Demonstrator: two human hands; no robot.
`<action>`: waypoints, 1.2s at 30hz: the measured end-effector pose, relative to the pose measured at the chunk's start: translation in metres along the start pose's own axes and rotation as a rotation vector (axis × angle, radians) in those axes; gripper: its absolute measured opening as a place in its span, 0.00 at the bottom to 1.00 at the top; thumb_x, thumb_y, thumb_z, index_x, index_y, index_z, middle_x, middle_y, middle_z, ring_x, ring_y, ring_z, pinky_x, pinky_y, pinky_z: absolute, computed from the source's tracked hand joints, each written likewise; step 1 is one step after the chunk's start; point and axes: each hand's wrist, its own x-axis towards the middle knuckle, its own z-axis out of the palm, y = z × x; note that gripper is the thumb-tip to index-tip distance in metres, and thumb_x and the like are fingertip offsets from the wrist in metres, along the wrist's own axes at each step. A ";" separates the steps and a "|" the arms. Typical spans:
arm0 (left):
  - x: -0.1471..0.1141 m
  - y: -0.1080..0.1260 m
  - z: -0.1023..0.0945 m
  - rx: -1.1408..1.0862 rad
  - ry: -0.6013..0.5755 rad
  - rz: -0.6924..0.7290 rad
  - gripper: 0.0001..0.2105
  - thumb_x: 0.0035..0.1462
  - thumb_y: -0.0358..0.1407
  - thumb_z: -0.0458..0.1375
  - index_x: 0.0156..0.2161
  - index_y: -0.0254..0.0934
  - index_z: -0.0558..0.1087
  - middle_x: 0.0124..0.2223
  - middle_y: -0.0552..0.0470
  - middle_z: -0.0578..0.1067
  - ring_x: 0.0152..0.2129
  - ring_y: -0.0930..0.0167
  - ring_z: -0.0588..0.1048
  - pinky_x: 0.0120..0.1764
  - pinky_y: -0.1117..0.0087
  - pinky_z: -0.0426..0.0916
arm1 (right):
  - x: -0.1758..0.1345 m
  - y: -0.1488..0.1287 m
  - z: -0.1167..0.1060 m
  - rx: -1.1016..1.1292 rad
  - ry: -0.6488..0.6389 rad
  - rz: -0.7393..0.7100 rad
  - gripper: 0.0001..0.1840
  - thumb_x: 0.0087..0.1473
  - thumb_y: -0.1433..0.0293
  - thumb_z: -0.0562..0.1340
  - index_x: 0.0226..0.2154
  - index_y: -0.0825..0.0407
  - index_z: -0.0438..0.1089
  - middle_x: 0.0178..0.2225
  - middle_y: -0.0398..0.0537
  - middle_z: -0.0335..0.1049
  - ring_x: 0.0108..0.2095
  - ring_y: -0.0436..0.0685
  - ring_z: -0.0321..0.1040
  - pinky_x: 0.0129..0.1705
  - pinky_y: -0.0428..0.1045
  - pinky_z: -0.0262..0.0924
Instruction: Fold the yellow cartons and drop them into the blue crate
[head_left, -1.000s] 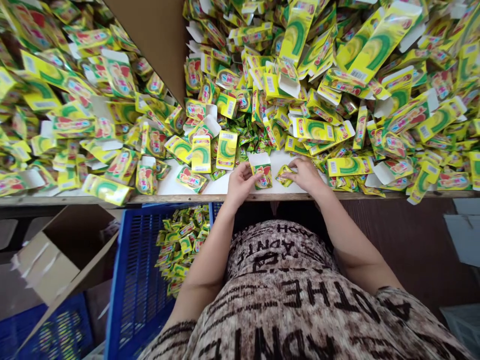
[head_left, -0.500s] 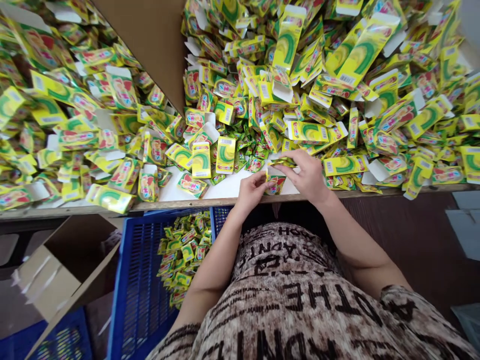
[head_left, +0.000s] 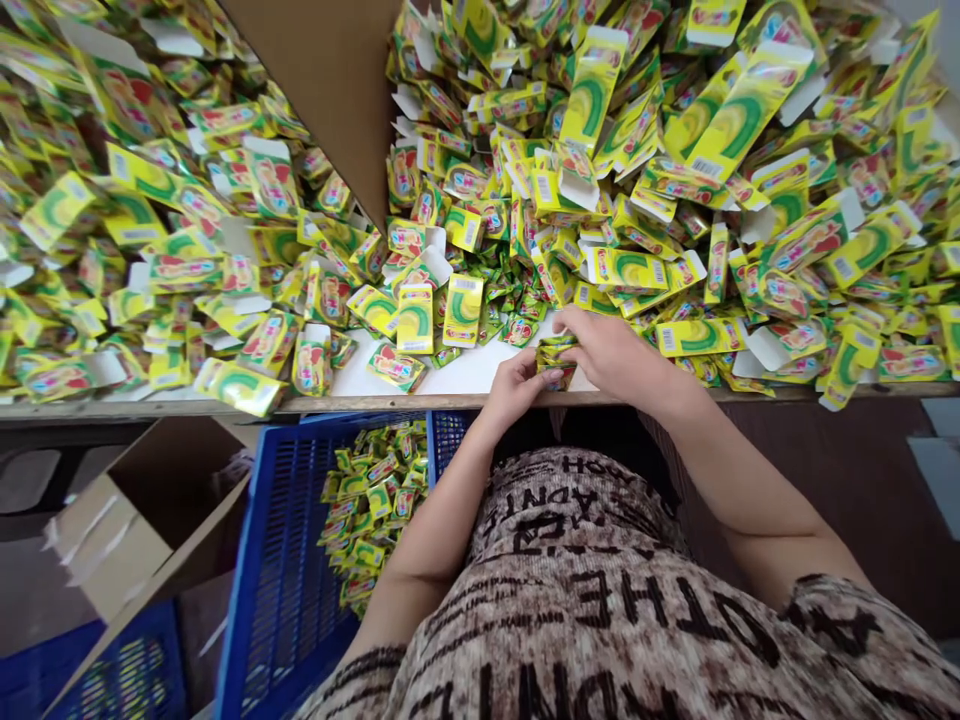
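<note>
My left hand [head_left: 519, 390] is closed around a small yellow-green carton [head_left: 559, 380] at the table's front edge, and much of that carton is hidden by my fingers. My right hand [head_left: 619, 358] pinches small shiny yellow-green packets [head_left: 553, 346] right at the carton's top end. Whether the packets are partly inside the carton I cannot tell. Just beyond my hands lies a loose heap of small green wrapped packets [head_left: 517, 290]. To the left, two yellow cartons with green swirls, one [head_left: 415, 320] beside another [head_left: 463, 312], lie on the white tabletop [head_left: 472, 378].
Piles of cartons [head_left: 630, 265] cover the table right and left, with a brown cardboard panel [head_left: 337, 90] between them. Below the edge, a blue plastic crate [head_left: 281, 560] holds many filled-looking cartons [head_left: 375, 500]. An open cardboard box [head_left: 105, 540] sits on the left.
My right hand has brought the packets down onto the carton's top end, closer to my left hand. The whole view has shifted slightly, so the table appears further right.
</note>
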 end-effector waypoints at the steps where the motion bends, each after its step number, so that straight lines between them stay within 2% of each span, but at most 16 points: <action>1: 0.000 0.000 0.000 -0.007 0.000 -0.001 0.19 0.50 0.47 0.68 0.41 0.34 0.77 0.38 0.51 0.78 0.36 0.69 0.73 0.43 0.68 0.68 | 0.001 0.002 0.002 -0.010 0.061 0.012 0.10 0.60 0.76 0.58 0.43 0.53 0.70 0.36 0.50 0.71 0.38 0.58 0.65 0.41 0.51 0.58; 5: -0.001 0.003 -0.003 0.039 0.016 0.017 0.18 0.56 0.48 0.64 0.42 0.34 0.77 0.38 0.51 0.78 0.37 0.69 0.73 0.44 0.68 0.67 | 0.004 0.015 0.018 -0.038 0.168 -0.071 0.08 0.60 0.74 0.60 0.32 0.52 0.75 0.41 0.54 0.72 0.47 0.63 0.62 0.48 0.57 0.59; 8: -0.002 0.005 -0.004 0.048 0.018 0.018 0.18 0.59 0.49 0.61 0.44 0.35 0.77 0.41 0.50 0.79 0.40 0.67 0.74 0.47 0.67 0.67 | 0.003 0.027 0.027 0.046 0.104 -0.114 0.10 0.60 0.71 0.60 0.31 0.50 0.77 0.50 0.53 0.71 0.54 0.65 0.58 0.56 0.63 0.56; 10: -0.002 0.006 -0.003 0.042 0.017 0.006 0.19 0.58 0.49 0.62 0.45 0.36 0.77 0.43 0.50 0.79 0.42 0.66 0.74 0.49 0.67 0.67 | -0.001 0.033 0.030 0.158 0.071 -0.104 0.12 0.62 0.69 0.59 0.31 0.49 0.78 0.51 0.52 0.71 0.55 0.63 0.60 0.59 0.64 0.55; 11: -0.003 0.006 -0.003 0.038 0.023 -0.003 0.20 0.58 0.50 0.62 0.46 0.36 0.77 0.44 0.50 0.79 0.44 0.65 0.74 0.50 0.66 0.67 | -0.004 0.035 0.031 0.230 0.104 -0.071 0.13 0.62 0.68 0.59 0.32 0.48 0.79 0.50 0.51 0.72 0.55 0.62 0.61 0.59 0.63 0.56; 13: -0.003 0.008 -0.002 0.012 0.047 -0.025 0.20 0.60 0.52 0.59 0.46 0.37 0.78 0.46 0.50 0.80 0.47 0.65 0.74 0.53 0.65 0.66 | -0.011 0.036 0.036 0.421 0.269 0.065 0.11 0.61 0.64 0.61 0.37 0.47 0.79 0.48 0.50 0.73 0.50 0.59 0.67 0.55 0.60 0.62; 15: -0.002 0.010 -0.003 -0.049 0.059 -0.075 0.20 0.61 0.51 0.57 0.46 0.38 0.79 0.46 0.49 0.80 0.48 0.65 0.75 0.53 0.65 0.66 | -0.018 0.034 0.045 0.670 0.416 0.258 0.14 0.56 0.59 0.65 0.43 0.48 0.77 0.41 0.49 0.74 0.38 0.55 0.70 0.42 0.53 0.68; 16: -0.001 0.012 -0.004 -0.094 0.057 -0.117 0.18 0.61 0.50 0.58 0.45 0.38 0.80 0.45 0.49 0.81 0.47 0.65 0.75 0.52 0.66 0.67 | -0.021 0.032 0.051 0.794 0.427 0.344 0.18 0.53 0.58 0.67 0.44 0.49 0.76 0.37 0.47 0.74 0.31 0.52 0.68 0.34 0.50 0.68; 18: 0.003 0.015 -0.006 -0.201 0.032 -0.220 0.14 0.55 0.44 0.64 0.42 0.37 0.81 0.42 0.49 0.82 0.41 0.66 0.77 0.47 0.67 0.70 | -0.023 0.028 0.062 0.966 0.345 0.439 0.21 0.50 0.56 0.69 0.43 0.51 0.76 0.30 0.43 0.73 0.23 0.49 0.63 0.25 0.47 0.63; 20: 0.007 0.017 -0.008 -0.294 0.010 -0.298 0.13 0.48 0.38 0.68 0.40 0.37 0.81 0.39 0.50 0.82 0.36 0.68 0.78 0.43 0.68 0.71 | -0.022 0.023 0.068 0.955 0.302 0.435 0.18 0.51 0.58 0.68 0.41 0.52 0.78 0.28 0.42 0.72 0.22 0.48 0.60 0.24 0.46 0.61; 21: 0.008 0.018 -0.007 -0.322 0.009 -0.313 0.14 0.46 0.37 0.68 0.40 0.37 0.81 0.39 0.50 0.82 0.35 0.69 0.78 0.41 0.69 0.71 | -0.020 0.021 0.068 0.890 0.331 0.412 0.16 0.51 0.59 0.67 0.40 0.51 0.78 0.29 0.43 0.73 0.23 0.48 0.61 0.25 0.46 0.61; 24: 0.008 0.018 -0.003 -0.289 0.113 -0.216 0.15 0.48 0.38 0.68 0.42 0.38 0.81 0.43 0.50 0.82 0.38 0.69 0.78 0.44 0.68 0.72 | -0.015 0.019 0.063 0.719 0.456 0.340 0.13 0.53 0.61 0.67 0.40 0.49 0.80 0.35 0.46 0.76 0.30 0.51 0.67 0.31 0.47 0.65; 26: 0.006 0.017 0.002 -0.171 0.232 -0.082 0.15 0.50 0.40 0.68 0.44 0.39 0.81 0.45 0.48 0.82 0.42 0.67 0.78 0.49 0.64 0.71 | -0.014 0.021 0.059 0.771 0.458 0.340 0.14 0.54 0.58 0.66 0.39 0.48 0.81 0.38 0.48 0.78 0.34 0.53 0.70 0.32 0.48 0.67; 28: 0.004 0.015 0.006 -0.047 0.299 0.020 0.15 0.52 0.41 0.68 0.44 0.39 0.81 0.46 0.48 0.82 0.45 0.65 0.78 0.53 0.62 0.70 | -0.014 0.023 0.057 0.892 0.434 0.380 0.15 0.53 0.56 0.67 0.36 0.49 0.81 0.37 0.49 0.79 0.33 0.53 0.72 0.30 0.48 0.69; 32: 0.005 0.010 0.008 0.006 0.292 0.046 0.15 0.54 0.44 0.67 0.44 0.39 0.81 0.46 0.48 0.82 0.44 0.66 0.79 0.52 0.62 0.72 | -0.013 0.025 0.063 0.999 0.436 0.468 0.17 0.44 0.56 0.73 0.32 0.50 0.81 0.31 0.47 0.78 0.29 0.53 0.72 0.29 0.49 0.70; 36: 0.012 0.007 0.005 0.017 0.271 0.082 0.15 0.53 0.44 0.68 0.42 0.39 0.81 0.40 0.49 0.82 0.36 0.70 0.78 0.44 0.67 0.73 | -0.012 0.024 0.070 0.913 0.517 0.472 0.16 0.45 0.56 0.72 0.31 0.51 0.80 0.30 0.47 0.78 0.27 0.53 0.71 0.30 0.50 0.69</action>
